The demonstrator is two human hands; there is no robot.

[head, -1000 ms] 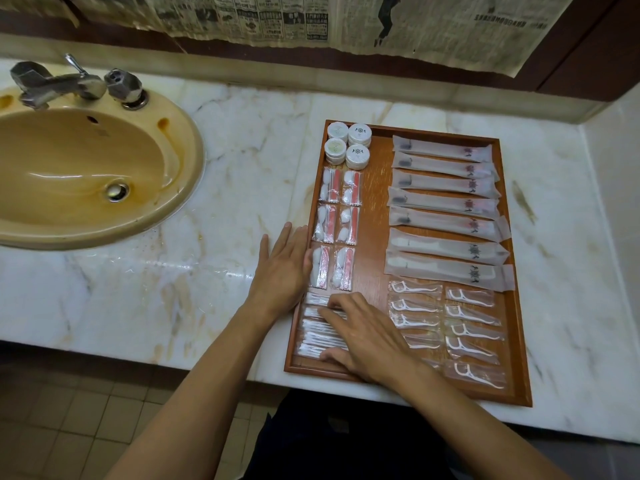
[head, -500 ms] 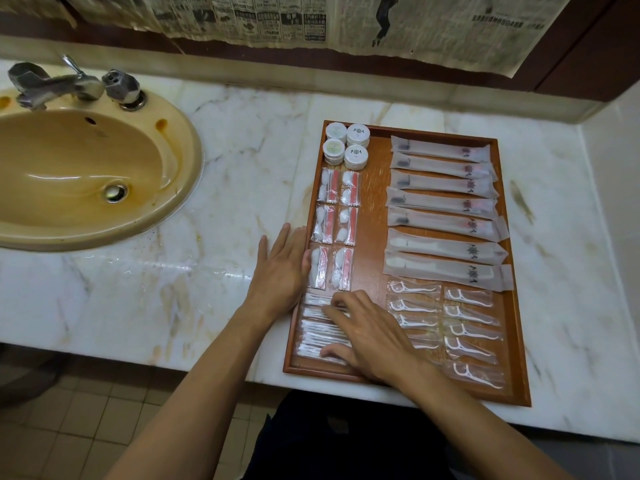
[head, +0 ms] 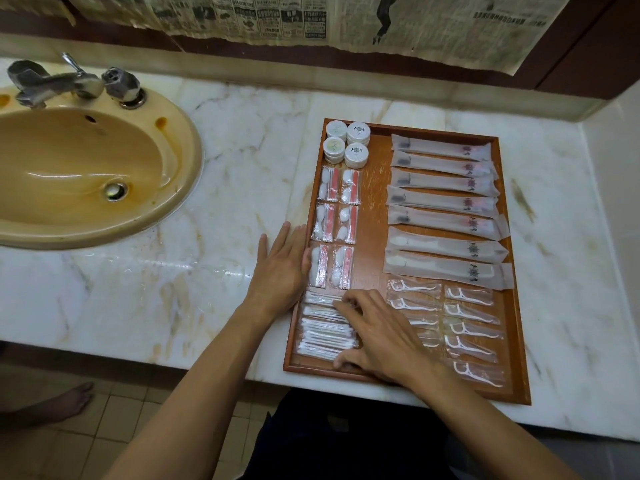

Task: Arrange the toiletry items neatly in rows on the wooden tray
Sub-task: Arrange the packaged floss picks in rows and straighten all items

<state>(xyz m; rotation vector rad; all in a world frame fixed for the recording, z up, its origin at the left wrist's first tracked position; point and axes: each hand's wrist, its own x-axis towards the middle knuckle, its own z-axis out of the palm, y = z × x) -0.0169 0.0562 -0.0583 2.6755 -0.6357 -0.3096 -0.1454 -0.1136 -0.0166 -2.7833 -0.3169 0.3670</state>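
Right hand (head: 377, 336) spread, fingertips pressed on light, slippery clear-wrapped white cotton-swab packets (head: 325, 329); left hand (head: 282, 268) flat, beside brown wooden tray (head: 372, 216). Best squared by edges.

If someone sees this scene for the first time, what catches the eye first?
The wooden tray on the marble counter, filled with tidy rows of packets; long toothbrush sachets fill its far right. The right hand rests on the cotton swab packets at the near left. A yellow sink sits far left.
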